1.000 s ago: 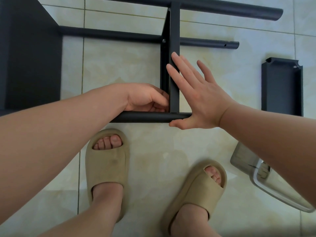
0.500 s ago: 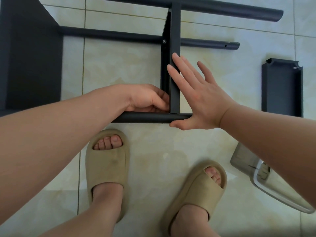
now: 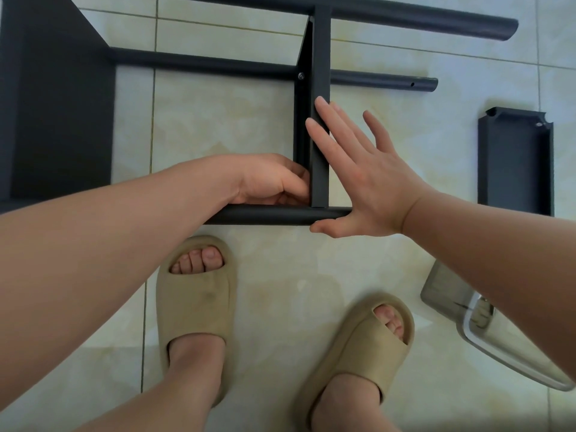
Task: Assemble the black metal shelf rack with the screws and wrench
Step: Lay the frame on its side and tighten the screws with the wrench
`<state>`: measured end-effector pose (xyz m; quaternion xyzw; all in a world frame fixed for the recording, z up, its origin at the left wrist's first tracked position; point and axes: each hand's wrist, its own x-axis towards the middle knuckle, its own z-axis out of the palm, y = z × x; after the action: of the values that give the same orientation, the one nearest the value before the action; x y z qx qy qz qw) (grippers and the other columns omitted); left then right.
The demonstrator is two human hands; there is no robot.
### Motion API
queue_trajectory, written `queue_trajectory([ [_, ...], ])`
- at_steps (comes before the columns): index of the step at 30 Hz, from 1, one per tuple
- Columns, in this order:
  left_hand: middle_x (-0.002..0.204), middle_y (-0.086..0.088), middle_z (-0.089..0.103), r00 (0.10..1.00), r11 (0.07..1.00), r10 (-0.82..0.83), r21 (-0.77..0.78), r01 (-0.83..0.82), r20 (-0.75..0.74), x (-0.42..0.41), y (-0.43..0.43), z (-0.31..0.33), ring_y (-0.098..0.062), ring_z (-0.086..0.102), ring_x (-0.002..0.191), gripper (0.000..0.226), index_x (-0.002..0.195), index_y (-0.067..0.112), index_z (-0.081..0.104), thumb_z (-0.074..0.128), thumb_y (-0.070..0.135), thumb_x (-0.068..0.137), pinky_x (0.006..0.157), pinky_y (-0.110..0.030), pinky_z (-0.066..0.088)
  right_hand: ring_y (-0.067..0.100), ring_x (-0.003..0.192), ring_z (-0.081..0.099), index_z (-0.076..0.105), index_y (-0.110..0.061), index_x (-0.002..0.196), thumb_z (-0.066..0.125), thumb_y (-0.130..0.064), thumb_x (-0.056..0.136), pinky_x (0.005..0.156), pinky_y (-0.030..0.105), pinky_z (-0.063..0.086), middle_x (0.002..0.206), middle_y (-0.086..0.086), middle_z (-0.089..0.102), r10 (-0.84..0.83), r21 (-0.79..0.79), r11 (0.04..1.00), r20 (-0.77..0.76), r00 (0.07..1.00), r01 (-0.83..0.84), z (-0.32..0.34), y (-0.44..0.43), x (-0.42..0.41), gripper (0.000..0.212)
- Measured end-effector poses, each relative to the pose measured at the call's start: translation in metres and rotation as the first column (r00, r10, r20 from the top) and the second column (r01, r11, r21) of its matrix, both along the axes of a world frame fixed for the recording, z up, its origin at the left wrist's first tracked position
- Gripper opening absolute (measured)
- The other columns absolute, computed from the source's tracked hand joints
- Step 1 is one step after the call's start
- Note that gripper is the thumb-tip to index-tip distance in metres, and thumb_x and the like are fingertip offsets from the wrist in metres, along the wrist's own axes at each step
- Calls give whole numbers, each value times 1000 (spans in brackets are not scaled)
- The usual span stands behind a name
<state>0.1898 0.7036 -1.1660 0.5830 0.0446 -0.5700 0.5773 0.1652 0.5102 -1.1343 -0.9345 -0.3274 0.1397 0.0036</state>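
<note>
The black rack lies on its side on the tiled floor. A narrow shelf panel [image 3: 319,57] runs away from me and meets the near tube [image 3: 265,215] at a corner. My left hand [image 3: 271,179] sits curled in the inner side of that corner, its thumb against the panel's edge. Its fingertips and anything in them are hidden. My right hand [image 3: 364,179] lies flat with straight fingers against the panel's right side, thumb under the tube's end. A screw head [image 3: 301,76] shows where the panel crosses the middle tube [image 3: 383,82].
A far tube [image 3: 436,21] and a wide black panel [image 3: 56,104] at the left belong to the rack. A loose black shelf tray [image 3: 514,160] lies at the right. A clear plastic container [image 3: 467,322] sits under my right forearm. My slippered feet [image 3: 196,304] stand just behind the near tube.
</note>
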Motion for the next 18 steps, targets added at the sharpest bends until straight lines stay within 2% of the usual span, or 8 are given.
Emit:
queue_trajectory([
  [5, 66, -5, 63, 998, 999, -33, 36, 31, 60, 0, -2, 3, -10, 62, 53, 19, 111, 1, 59, 55, -5, 93, 51, -17, 48, 30, 156, -2, 3, -6, 161, 40, -87, 73, 122, 63, 2, 168, 16, -7, 5, -9, 1000, -10, 1000, -5, 0, 0, 1, 126],
  [9, 69, -5, 66, 996, 997, -62, 53, 58, 71, 1, -2, 4, -11, 64, 57, 22, 114, -5, 61, 55, -4, 93, 53, -18, 49, 30, 156, -3, 2, -6, 161, 37, -88, 73, 121, 64, 1, 168, 16, -8, 10, -26, 1000, -7, 1000, -10, 1, 0, 1, 125],
  [15, 72, -9, 70, 1000, 1000, -14, 20, 14, -2, -1, -1, 2, -15, 69, 61, 17, 108, -4, 62, 53, -4, 93, 54, -20, 52, 30, 156, -3, 2, -6, 161, 36, -88, 73, 121, 64, 1, 168, 16, -8, 11, -25, 1000, -9, 1000, -11, 1, 1, 1, 125],
  [18, 70, -7, 69, 999, 999, -31, 15, 32, -28, 0, -1, 1, -15, 68, 61, 12, 96, 1, 63, 52, -4, 93, 55, -20, 52, 31, 156, -3, 2, -6, 161, 37, -88, 73, 122, 63, 1, 168, 16, -9, 13, -28, 1000, -5, 1000, -14, 1, 0, 1, 125],
])
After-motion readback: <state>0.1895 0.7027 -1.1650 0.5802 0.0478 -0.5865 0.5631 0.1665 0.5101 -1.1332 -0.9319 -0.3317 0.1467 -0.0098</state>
